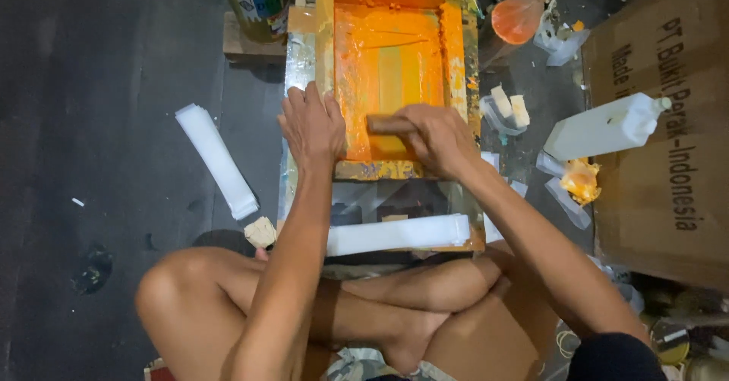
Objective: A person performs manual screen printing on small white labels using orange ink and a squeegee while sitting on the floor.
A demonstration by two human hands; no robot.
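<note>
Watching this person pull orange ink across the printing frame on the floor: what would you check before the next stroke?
1. Left hand flat on the screen frame, holding it down: ok.
2. Right hand gripping the wooden squeegee: ok.
3. Orange ink covering the mesh: ok.
4. Piece under the mesh lined up: cannot tell, hidden.
5. White strip stack clear of the frame: ok.

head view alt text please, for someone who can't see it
A person sitting cross-legged on a dark floor presses the left hand on an orange-inked screen frame while the right hand grips a wooden squeegee on the mesh. A white bottle lies nearby.
</note>
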